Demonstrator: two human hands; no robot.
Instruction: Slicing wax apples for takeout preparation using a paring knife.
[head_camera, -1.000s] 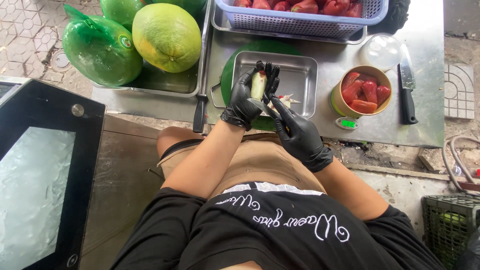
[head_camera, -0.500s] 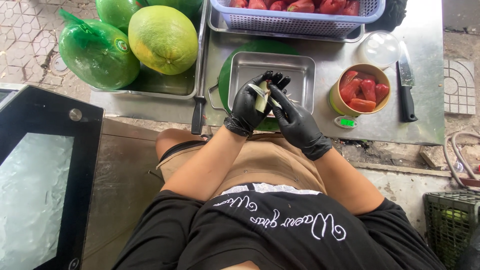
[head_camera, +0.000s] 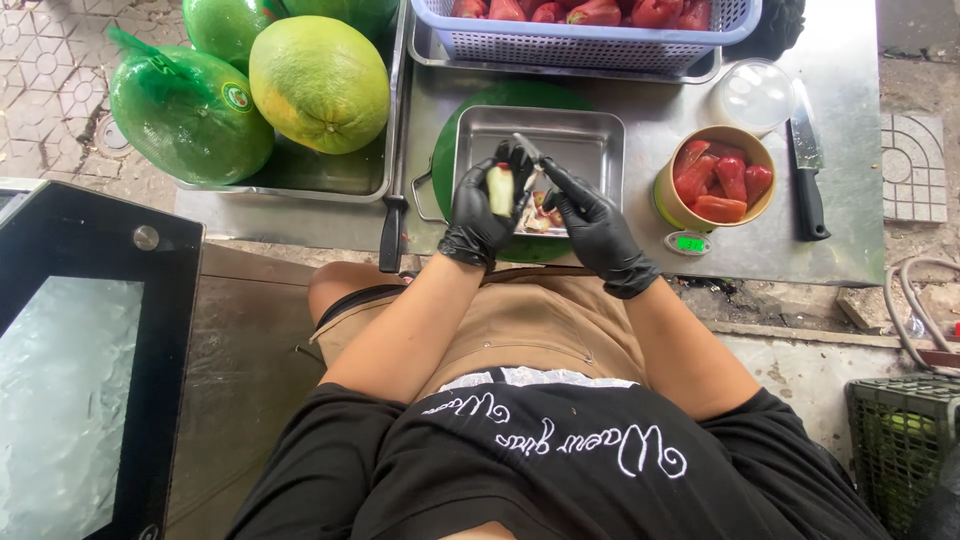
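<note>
Two gloved hands over steel tray: left hand clamps pale fruit piece, right hand grips paring knife; blade slip likely cuts glove.

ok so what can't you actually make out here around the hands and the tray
Head view only:
- The small blade in the right hand: mostly hidden by the glove, only a thin tip shows.
- The pale fruit piece in the left hand: its lower end is wrapped by fingers.
- Scraps in the steel tray: half covered by both hands, too small to identify.
- The blue basket: cut off by the top edge.
</note>
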